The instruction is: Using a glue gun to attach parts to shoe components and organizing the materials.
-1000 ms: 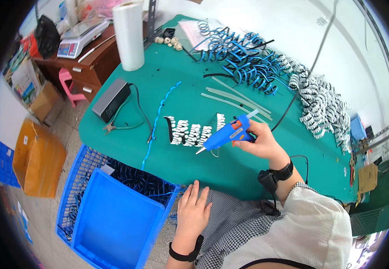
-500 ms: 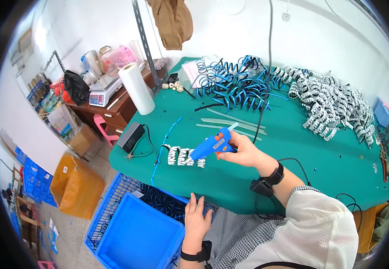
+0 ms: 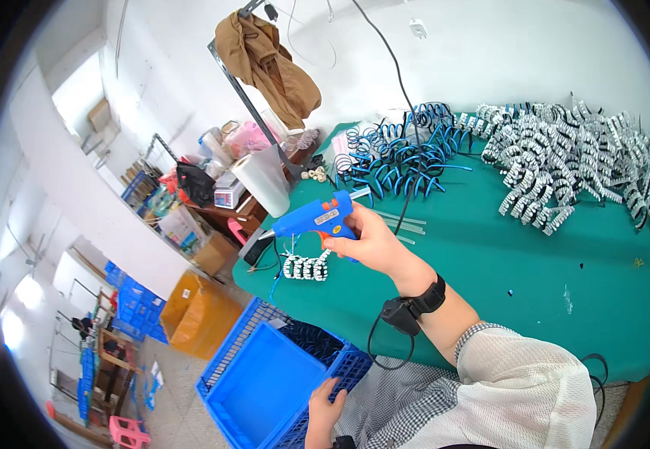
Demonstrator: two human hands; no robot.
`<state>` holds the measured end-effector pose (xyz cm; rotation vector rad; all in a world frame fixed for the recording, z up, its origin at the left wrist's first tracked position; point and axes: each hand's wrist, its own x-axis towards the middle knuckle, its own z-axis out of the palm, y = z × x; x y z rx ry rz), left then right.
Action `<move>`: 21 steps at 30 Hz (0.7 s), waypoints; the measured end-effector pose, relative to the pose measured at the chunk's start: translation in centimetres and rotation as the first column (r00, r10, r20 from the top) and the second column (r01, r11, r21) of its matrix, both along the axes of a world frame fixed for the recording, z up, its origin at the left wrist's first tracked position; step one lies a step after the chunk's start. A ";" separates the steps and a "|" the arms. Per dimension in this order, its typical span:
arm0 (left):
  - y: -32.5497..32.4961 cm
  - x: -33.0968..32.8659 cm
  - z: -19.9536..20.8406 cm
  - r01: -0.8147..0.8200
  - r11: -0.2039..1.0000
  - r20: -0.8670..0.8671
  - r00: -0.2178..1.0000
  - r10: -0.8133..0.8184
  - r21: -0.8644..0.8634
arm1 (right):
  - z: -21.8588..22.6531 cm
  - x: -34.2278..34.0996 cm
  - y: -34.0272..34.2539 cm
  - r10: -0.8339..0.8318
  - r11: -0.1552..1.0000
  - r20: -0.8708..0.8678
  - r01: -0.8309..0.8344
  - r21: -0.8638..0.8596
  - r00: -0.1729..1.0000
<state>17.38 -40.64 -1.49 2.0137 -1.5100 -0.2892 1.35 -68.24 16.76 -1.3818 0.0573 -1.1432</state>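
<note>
The green table [image 3: 474, 262] takes up most of the view, its far side near a white wall. Below its near edge sits a blue crate [image 3: 351, 367] with slatted sides, a blue tray [image 3: 265, 382] resting in it at a tilt. At the table's far right spreads a heap of white-and-black coils [image 3: 564, 161], and to its left a smaller heap of blue-and-black coils [image 3: 400, 157]. A yellow bin [image 3: 199, 318] stands on the floor left of the crate. A brown garment [image 3: 269, 67] hangs from a metal post, above a clear-wrapped roll [image 3: 265, 183]. The right hand [image 3: 371, 238], a black device [image 3: 407, 307] strapped at its wrist, has its grip closed round the handle of a blue glue gun [image 3: 311, 218], held above the table with the nozzle pointing left. The left hand [image 3: 325, 408] is low, just beside the crate, its grip loose and no object seen in it; whether it touches the crate I cannot tell. One white coil [image 3: 306, 269] lies on the table just below the gun, near the left edge. Pale glue sticks [image 3: 409, 229] lie behind the right hand, and round beads [image 3: 315, 174] sit farther back.
</note>
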 end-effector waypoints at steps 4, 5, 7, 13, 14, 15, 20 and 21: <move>5.9 -0.4 0.2 -0.262 0.965 -0.158 0.952 0.263 0.023 | 1.0 -1.2 2.2 0.074 0.997 0.098 -0.073 -0.019 0.992; 6.9 -0.3 0.5 -0.300 0.954 -0.140 0.944 0.300 0.024 | 1.2 -1.5 2.7 0.138 0.990 0.128 -0.136 -0.025 0.982; 8.3 -1.2 1.9 -0.372 0.928 -0.136 0.919 0.370 0.015 | 1.7 -1.8 4.5 0.190 0.981 0.191 -0.179 -0.071 0.963; 5.9 -4.0 9.5 -0.311 0.874 -0.061 0.948 0.311 -0.374 | 1.9 -3.7 8.3 0.262 0.944 0.073 -0.240 -0.228 0.962; 5.7 -4.2 10.2 -0.322 0.869 -0.078 0.946 0.316 -0.376 | 1.7 -3.9 8.7 0.267 0.936 0.024 -0.253 -0.243 0.963; 5.5 -4.6 10.8 -0.277 0.867 -0.067 0.959 0.274 -0.414 | 1.8 -4.3 8.9 0.280 0.932 0.011 -0.269 -0.243 0.960; 4.6 -6.3 11.8 -0.145 0.877 -0.049 0.989 0.138 -0.458 | 1.2 -6.1 8.8 0.227 0.952 -0.009 -0.224 -0.207 0.974; 4.3 -6.4 11.7 -0.138 0.874 -0.052 0.990 0.129 -0.466 | 1.0 -6.2 8.6 0.184 0.963 -0.002 -0.181 -0.200 0.983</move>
